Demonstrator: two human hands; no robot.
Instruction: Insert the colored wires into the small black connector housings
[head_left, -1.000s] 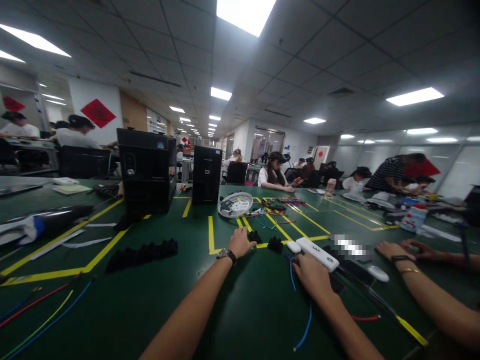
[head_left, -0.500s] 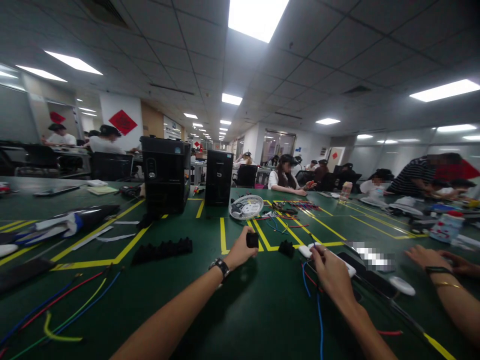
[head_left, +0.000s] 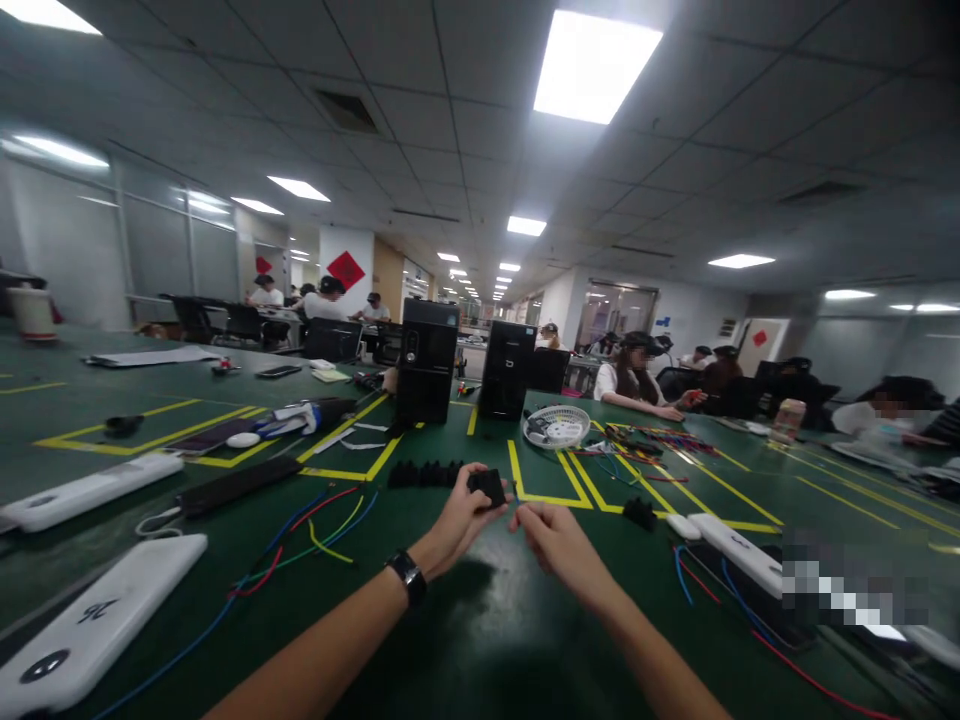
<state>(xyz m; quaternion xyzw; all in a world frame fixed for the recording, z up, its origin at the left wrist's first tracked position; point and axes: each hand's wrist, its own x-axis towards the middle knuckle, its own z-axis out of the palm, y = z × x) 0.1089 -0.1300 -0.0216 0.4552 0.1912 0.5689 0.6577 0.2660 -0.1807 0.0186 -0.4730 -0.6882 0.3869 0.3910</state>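
Observation:
My left hand (head_left: 457,522) pinches a small black block (head_left: 488,486) and holds it up over the green table (head_left: 465,640). My right hand (head_left: 553,540) is closed in a pinch just right of the block, fingertips close to it; what it holds is too small to make out. A second small black block (head_left: 639,513) lies on the table to the right. A row of similar black blocks (head_left: 424,473) lies behind my left hand.
Coloured wires (head_left: 300,545) lie at left, blue wires (head_left: 701,580) at right. White boxes (head_left: 94,625) (head_left: 739,550) rest on the table. Two black computer towers (head_left: 426,362) and a small white fan (head_left: 555,427) stand behind. Several people sit at the tables beyond.
My view swung to the left. My left hand picked up the black block and drew it in. My right hand left the white box and came beside the block.

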